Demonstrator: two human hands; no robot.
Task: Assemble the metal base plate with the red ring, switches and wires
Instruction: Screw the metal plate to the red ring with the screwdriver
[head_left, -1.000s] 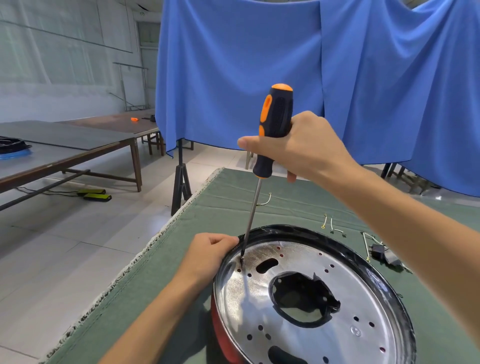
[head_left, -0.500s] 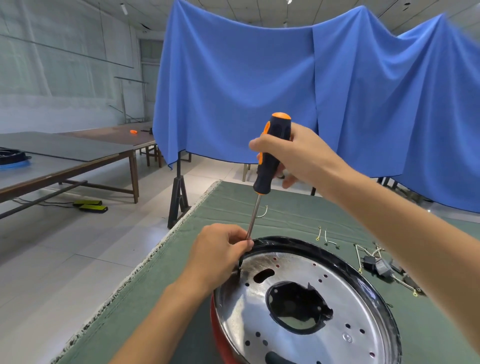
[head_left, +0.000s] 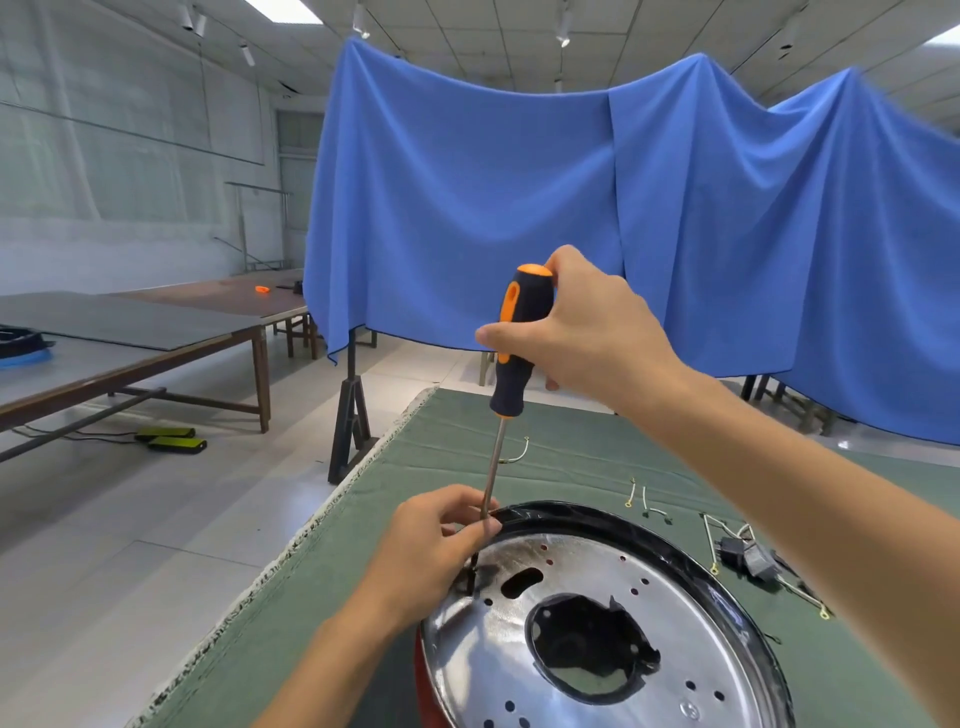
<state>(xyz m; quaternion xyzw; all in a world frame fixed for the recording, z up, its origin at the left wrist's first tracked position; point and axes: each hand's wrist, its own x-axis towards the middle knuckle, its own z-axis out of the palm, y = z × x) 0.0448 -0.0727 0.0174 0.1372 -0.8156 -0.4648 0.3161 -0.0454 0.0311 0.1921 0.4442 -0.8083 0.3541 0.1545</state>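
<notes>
One metal base plate (head_left: 582, 670) lies flat at the near edge of the green cloth (head_left: 571, 447) that covers the work table, shiny and round, with a large dark opening in its middle, one oblong slot near its far-left side and many small round holes scattered over its face. A black rim (head_left: 675, 540) runs round its far edge, and one sliver of the red ring (head_left: 422, 691) shows beneath it at the near left. One screwdriver (head_left: 511, 364) with a black and orange handle stands nearly upright over the plate's far-left edge, its thin steel shaft running down to the plate, where the tip is dark and hard to make out. Two bare hands work on it. The right hand (head_left: 587, 338) wraps the handle from the right, fingers curled round it and thumb laid across the front. The left hand (head_left: 431, 545) rests at the plate's rim, thumb and fingertips drawn together and pinching the lower shaft just above the plate. To the right on the cloth lie two small dark switches (head_left: 748, 558) close together among pale wires (head_left: 802, 595) with ring ends; I cannot count those wires surely. Two short wire pieces (head_left: 638, 499) lie just beyond the plate, and one curved wire (head_left: 518, 453) lies farther back, near the shaft. One blue drape (head_left: 649, 218) hangs behind the table. Two long tables (head_left: 156, 332) stand well apart at the left, with one small orange object (head_left: 262, 289) on the farther of them.
</notes>
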